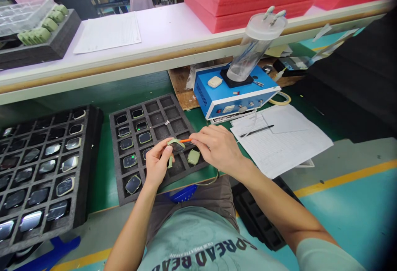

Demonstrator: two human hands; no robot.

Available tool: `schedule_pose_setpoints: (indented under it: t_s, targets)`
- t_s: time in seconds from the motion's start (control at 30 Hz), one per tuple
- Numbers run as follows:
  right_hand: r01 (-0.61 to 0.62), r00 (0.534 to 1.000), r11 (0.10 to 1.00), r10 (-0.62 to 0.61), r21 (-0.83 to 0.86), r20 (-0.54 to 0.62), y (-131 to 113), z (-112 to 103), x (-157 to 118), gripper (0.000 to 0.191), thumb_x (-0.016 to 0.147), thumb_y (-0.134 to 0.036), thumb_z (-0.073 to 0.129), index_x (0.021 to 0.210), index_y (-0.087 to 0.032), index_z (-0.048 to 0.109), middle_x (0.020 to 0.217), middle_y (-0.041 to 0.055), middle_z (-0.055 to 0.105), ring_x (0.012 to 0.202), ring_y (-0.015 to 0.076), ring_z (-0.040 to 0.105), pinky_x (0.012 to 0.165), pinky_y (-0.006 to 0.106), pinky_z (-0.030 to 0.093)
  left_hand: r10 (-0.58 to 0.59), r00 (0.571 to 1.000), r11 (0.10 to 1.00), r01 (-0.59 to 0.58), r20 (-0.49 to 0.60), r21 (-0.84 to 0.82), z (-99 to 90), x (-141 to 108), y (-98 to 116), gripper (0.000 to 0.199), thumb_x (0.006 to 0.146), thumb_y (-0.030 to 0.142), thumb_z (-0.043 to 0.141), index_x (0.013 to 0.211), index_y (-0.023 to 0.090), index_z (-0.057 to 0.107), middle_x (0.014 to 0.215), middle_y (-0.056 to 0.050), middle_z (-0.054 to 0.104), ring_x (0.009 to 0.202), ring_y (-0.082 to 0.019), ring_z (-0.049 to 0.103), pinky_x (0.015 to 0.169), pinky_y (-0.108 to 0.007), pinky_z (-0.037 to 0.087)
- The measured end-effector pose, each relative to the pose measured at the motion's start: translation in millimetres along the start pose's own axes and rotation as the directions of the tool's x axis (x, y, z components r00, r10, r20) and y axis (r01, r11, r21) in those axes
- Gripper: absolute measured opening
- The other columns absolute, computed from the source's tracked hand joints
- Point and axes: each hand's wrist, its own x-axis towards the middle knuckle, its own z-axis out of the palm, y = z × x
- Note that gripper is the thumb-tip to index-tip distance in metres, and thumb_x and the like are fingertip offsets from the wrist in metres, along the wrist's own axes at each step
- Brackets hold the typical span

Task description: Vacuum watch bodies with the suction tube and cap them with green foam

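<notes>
In my left hand (157, 162), pinched between thumb and fingers, is a pale green smartwatch case (176, 143) with a dark screen. My right hand (218, 149) is closed around a thin orange tool (186, 140); its tip meets the edge of the watch, and its exact kind is hidden. Both hands are above a black foam tray (115, 167) with square compartments. Several green-framed watches sit in its left columns, among them a tilted one (133, 184) in the front corner. A green watch case (193, 157) lies in a right compartment, near my right hand. Another small green part (170, 162) shows below my left fingers.
To the left stands another foam tray (88, 171) of dark-screened watches. Behind my hands is a blue box device (206, 93) carrying a clear cylinder (245, 53). Papers (285, 138) and a pen (257, 130) lie right. Red foam trays (223, 10) stack on the shelf (161, 27).
</notes>
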Motion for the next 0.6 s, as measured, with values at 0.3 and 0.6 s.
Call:
schedule_pose_setpoints:
  t_s: [0.3, 0.6]
  targets:
    - [-0.126, 0.981, 0.972, 0.152, 0.198, -0.122, 25, -5, -19, 0.024, 0.103, -0.025, 0.052, 0.104, -0.022, 0.075, 0.093, 0.0064, 0.074, 0.088, 0.0228, 0.064, 0.078, 0.037, 0.044, -0.042, 0.999, 0.998, 0.041, 0.004, 0.039, -0.4, 1, 0, 0.04, 0.08, 0.047, 0.079, 0.105, 0.015, 0.079, 0.064, -0.002, 0.067, 0.048, -0.012, 0.056, 0.046, -0.023, 0.042]
    - [-0.571, 0.814, 0.796, 0.517, -0.199, -0.266, 133, -11, -129, 0.027, 0.098, -0.019, 0.053, 0.099, -0.021, 0.08, 0.093, 0.0119, 0.073, 0.091, 0.0288, 0.056, 0.083, 0.044, 0.042, -0.199, 0.978, 0.977, 0.193, -0.056, -0.092, 22.9, 14, 26, 0.043, 0.069, 0.043, 0.087, 0.1, 0.014, 0.078, 0.059, 0.0, 0.063, 0.048, -0.008, 0.052, 0.045, -0.018, 0.035]
